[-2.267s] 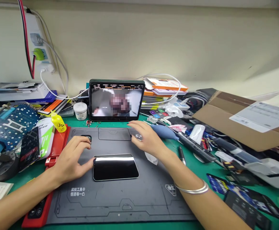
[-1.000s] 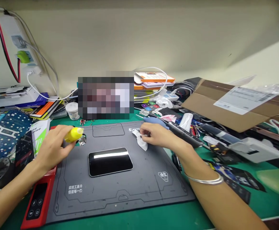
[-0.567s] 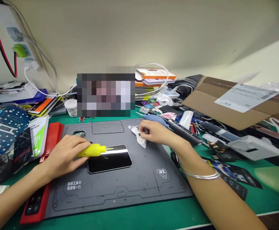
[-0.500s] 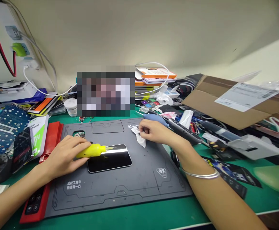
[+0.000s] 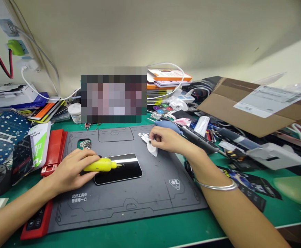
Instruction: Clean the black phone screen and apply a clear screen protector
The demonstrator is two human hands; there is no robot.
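At the far left, a green plug (image 5: pixel 15 47) sits in a power strip on the wall. Below it lies a blue sheet with white dots (image 5: pixel 11 146), and next to this a dark glass panel (image 5: pixel 22 156) leans near a green and white packet (image 5: pixel 39 144). A red holder (image 5: pixel 54 148) runs along the left edge of the grey mat (image 5: pixel 109 203), which lies on the green table (image 5: pixel 150 227).

The left hand (image 5: pixel 74 170) reaches over the mat, and its fingers are closed around a yellow bottle (image 5: pixel 102 165). The bottle is held almost flat, with its thin nozzle (image 5: pixel 118 165) pointing to the right, above the phone (image 5: pixel 127 172). Whether the nozzle touches the glass, one cannot tell. The phone lies near the middle of the mat, its dark screen facing up, with a bright stripe of reflected light along the far side. Behind the mat stands a white tub (image 5: pixel 75 114).

To the right of the phone, the right hand (image 5: pixel 166 139) pinches a white tissue (image 5: pixel 150 148) between thumb and fingers, near the far right part of the mat. The two hands are well apart from each other. A silver bracelet (image 5: pixel 220 186) is on the right forearm. Farther right, an open cardboard box (image 5: pixel 217 106) carries a white label (image 5: pixel 265 101).
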